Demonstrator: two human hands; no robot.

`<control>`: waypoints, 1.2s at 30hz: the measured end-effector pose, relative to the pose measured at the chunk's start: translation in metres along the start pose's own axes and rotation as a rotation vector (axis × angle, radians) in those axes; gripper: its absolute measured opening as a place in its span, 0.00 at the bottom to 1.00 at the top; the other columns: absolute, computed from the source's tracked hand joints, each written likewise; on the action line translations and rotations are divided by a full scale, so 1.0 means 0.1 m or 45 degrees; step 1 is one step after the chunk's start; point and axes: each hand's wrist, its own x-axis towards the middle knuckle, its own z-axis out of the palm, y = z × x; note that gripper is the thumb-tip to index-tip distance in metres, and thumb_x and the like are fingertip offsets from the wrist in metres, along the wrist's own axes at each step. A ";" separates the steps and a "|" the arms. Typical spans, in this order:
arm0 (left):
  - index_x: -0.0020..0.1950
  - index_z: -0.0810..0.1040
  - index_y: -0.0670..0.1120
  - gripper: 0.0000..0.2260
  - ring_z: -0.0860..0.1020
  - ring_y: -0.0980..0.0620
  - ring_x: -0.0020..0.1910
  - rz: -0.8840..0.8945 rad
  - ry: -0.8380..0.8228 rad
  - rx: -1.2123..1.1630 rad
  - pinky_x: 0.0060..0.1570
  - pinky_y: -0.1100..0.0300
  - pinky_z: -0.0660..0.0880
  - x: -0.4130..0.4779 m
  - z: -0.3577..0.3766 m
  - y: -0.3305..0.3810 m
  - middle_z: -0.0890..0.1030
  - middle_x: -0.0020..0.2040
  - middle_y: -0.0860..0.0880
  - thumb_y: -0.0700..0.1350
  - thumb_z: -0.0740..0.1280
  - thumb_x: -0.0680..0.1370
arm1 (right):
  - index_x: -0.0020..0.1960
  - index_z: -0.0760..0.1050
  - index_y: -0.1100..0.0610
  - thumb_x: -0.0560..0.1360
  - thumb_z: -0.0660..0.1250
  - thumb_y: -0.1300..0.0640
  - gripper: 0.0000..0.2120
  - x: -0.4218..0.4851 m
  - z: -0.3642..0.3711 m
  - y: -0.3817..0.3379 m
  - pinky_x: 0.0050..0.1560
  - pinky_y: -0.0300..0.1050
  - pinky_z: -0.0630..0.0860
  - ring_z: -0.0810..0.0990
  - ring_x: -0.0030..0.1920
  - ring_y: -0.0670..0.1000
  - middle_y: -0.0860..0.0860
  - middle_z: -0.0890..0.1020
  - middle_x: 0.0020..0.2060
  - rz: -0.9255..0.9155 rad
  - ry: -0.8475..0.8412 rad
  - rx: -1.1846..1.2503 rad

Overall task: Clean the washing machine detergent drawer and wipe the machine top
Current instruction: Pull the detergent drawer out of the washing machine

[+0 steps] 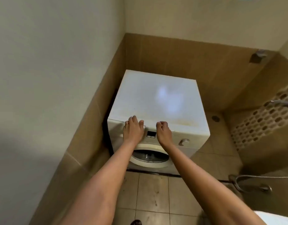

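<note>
Nearest you is a tiled floor (153, 192), beige and scuffed with dark marks. A hose (253, 177) loops along it low on your right, and the corner of something white (278, 218) shows at the bottom right edge.

Both your bare arms reach forward to the front of the machine (198, 137). Below them is its round door (149, 157).

Your left hand (134, 129) lies released, fingers straight. The palm is over the left end of the control panel and the fingertips are on the front lip of the top (140, 95). The drawer (116, 130) sits flush in that left end, mostly hidden under this hand.

Your right hand (163, 132) is loosely curled and holds nothing, its fingertips at the lip just right of the display (151, 134). The dial (183, 141) is further right, apart from both hands.

The top is white and bare, with yellowish staining along the front edge and a pale glare patch toward the right.

On the left, only a narrow dark gap separates the machine from the wall (42, 62). Its back stands close to the brown wall tiles (172, 54). Open floor lies on the right side, with a drain (214, 118) near the back corner. Beyond that is a mosaic strip (261, 124).

A tap (258, 56) sticks out high on the rear tiles, and another (281, 103) from the right wall.
</note>
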 end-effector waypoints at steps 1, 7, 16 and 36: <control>0.67 0.67 0.38 0.20 0.71 0.40 0.63 -0.113 0.015 -0.126 0.60 0.48 0.68 0.04 0.04 -0.09 0.72 0.65 0.39 0.51 0.51 0.83 | 0.57 0.71 0.62 0.82 0.52 0.51 0.16 0.04 0.12 0.04 0.49 0.48 0.70 0.73 0.48 0.54 0.56 0.75 0.50 0.080 -0.027 0.097; 0.74 0.62 0.39 0.22 0.70 0.40 0.67 -0.817 -0.142 -0.896 0.63 0.52 0.68 0.30 0.32 -0.64 0.69 0.70 0.40 0.51 0.51 0.84 | 0.71 0.60 0.70 0.83 0.53 0.52 0.25 0.35 0.68 0.38 0.66 0.54 0.70 0.70 0.66 0.66 0.69 0.68 0.67 0.745 -0.239 0.922; 0.78 0.57 0.42 0.30 0.63 0.42 0.74 -1.159 -0.202 -1.740 0.71 0.51 0.63 0.66 0.61 -1.12 0.62 0.75 0.38 0.57 0.58 0.81 | 0.73 0.59 0.68 0.78 0.63 0.46 0.34 0.68 1.31 0.58 0.70 0.48 0.67 0.68 0.69 0.58 0.63 0.66 0.70 1.040 -0.263 1.583; 0.73 0.63 0.44 0.40 0.71 0.41 0.64 -1.273 -0.062 -1.975 0.65 0.47 0.72 1.23 0.79 -1.29 0.72 0.63 0.41 0.57 0.76 0.68 | 0.71 0.61 0.68 0.49 0.73 0.27 0.65 0.98 1.90 0.64 0.60 0.46 0.76 0.74 0.65 0.58 0.66 0.71 0.66 0.801 -0.197 1.426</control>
